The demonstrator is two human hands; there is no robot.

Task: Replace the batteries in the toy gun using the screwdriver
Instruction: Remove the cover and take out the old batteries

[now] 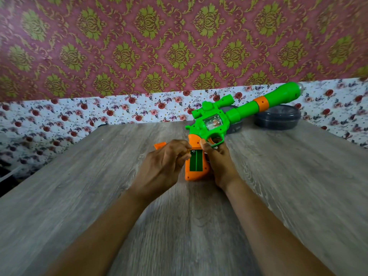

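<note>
The toy gun point(217, 120) is green with an orange grip, and its barrel points up to the back right. My right hand point(219, 162) holds the grip from the right side, thumb on the orange part by the trigger. The battery compartment point(196, 161) in the grip lies uncovered, and its green inside shows no batteries. My left hand point(165, 164) has its fingertips pinched together at the compartment's upper left corner; whether they hold something small is unclear. An orange cover piece point(160, 145) lies on the table just behind my left hand. No screwdriver is in view.
The wooden table point(99, 196) fills the foreground. Two dark round containers stand at the back: one point(277, 118) right of the barrel, and the other point(236, 127) mostly hidden behind the gun. A floral wall border runs behind the table.
</note>
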